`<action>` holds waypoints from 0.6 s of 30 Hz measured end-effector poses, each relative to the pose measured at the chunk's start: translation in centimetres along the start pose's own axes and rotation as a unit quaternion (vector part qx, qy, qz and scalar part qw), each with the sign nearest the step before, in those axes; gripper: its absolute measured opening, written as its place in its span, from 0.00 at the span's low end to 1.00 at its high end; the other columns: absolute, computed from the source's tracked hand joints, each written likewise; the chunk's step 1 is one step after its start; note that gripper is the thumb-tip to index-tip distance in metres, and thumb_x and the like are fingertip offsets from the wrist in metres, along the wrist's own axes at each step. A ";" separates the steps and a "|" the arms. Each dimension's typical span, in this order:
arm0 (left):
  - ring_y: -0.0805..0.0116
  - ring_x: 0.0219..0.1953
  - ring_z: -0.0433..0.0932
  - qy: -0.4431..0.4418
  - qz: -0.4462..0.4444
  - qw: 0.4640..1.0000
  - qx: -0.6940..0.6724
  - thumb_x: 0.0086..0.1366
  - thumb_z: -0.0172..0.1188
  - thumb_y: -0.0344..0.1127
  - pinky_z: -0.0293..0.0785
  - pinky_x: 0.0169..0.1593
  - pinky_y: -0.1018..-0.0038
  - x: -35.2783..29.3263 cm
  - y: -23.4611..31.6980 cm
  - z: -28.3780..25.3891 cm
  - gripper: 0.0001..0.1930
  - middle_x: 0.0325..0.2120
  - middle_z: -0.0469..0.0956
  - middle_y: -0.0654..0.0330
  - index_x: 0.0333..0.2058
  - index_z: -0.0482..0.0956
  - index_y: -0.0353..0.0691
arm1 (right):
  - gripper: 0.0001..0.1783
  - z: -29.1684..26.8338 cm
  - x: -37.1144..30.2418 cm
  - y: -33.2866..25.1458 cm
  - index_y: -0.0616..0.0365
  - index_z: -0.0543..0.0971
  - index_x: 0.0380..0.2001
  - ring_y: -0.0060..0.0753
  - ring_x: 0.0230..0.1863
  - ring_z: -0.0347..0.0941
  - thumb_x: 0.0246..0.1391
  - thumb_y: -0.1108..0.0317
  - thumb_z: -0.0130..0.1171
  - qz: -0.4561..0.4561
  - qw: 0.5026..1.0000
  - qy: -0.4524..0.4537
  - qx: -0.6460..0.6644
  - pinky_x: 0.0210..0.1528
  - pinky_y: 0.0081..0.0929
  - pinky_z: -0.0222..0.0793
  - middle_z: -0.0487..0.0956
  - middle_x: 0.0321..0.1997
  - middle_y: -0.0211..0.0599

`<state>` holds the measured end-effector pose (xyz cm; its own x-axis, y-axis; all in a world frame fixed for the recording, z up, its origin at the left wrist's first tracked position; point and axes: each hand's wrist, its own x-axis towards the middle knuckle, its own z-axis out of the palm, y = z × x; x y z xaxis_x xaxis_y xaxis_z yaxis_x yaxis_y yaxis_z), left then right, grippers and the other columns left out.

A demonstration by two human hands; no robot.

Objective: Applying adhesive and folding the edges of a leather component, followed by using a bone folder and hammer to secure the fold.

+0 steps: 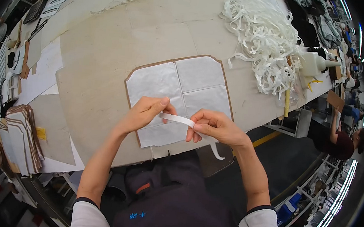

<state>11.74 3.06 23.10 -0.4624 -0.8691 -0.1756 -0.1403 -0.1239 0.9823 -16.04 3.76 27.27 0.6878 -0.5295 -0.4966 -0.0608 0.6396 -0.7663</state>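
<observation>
Here, both hands hold one white strip (177, 119) above the near edge of the surface (108, 64). Left hand (145, 112): fingers pinched shut on the strip's left end. Right hand (215, 127): fingers closed on its right part; loose tail hangs below. Under the strip lies a silver-white panel (179, 91) on brown card. Far right: heap of white strips (262, 38), white bottle (316, 64).

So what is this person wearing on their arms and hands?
Nothing on the hands: the left hand and right hand are bare, no gloves, and so are the forearms. White sleeves with dark cuffs start near the elbows, over a dark apron.
</observation>
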 end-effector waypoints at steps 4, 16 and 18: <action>0.82 0.26 0.69 -0.026 -0.152 0.980 -0.128 0.71 0.63 0.44 0.66 0.33 0.80 1.8 -1.6 -0.9 0.15 0.24 0.77 0.72 0.32 0.81 0.37 | 0.10 -5.8 0.0 1.1 0.61 0.78 0.47 0.26 0.39 0.78 0.70 0.66 0.54 -0.046 0.992 0.025 -0.113 0.46 0.28 0.72 0.85 0.38 0.36; 0.79 0.34 0.73 0.114 -0.177 0.977 0.028 0.66 0.68 0.37 0.68 0.40 0.78 7.2 -8.1 -0.9 0.10 0.29 0.79 0.68 0.33 0.82 0.36 | 0.13 -11.8 10.7 3.4 0.62 0.83 0.44 0.24 0.36 0.74 0.64 0.62 0.62 0.039 0.975 0.114 -0.188 0.42 0.27 0.69 0.83 0.33 0.31; 0.79 0.34 0.73 0.131 -0.173 0.974 0.061 0.66 0.68 0.37 0.69 0.40 0.78 7.5 -9.0 -0.7 0.10 0.28 0.79 0.68 0.32 0.81 0.36 | 0.13 -12.3 12.2 4.1 0.62 0.84 0.41 0.23 0.35 0.72 0.63 0.62 0.63 0.021 0.970 0.138 -0.198 0.41 0.27 0.69 0.82 0.32 0.31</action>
<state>10.18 -2.66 12.95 -0.1324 -0.8796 -0.4570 -0.3588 -0.3872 0.8493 -16.76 -6.93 13.05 0.4629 -0.6715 -0.5786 -0.3958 0.4275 -0.8128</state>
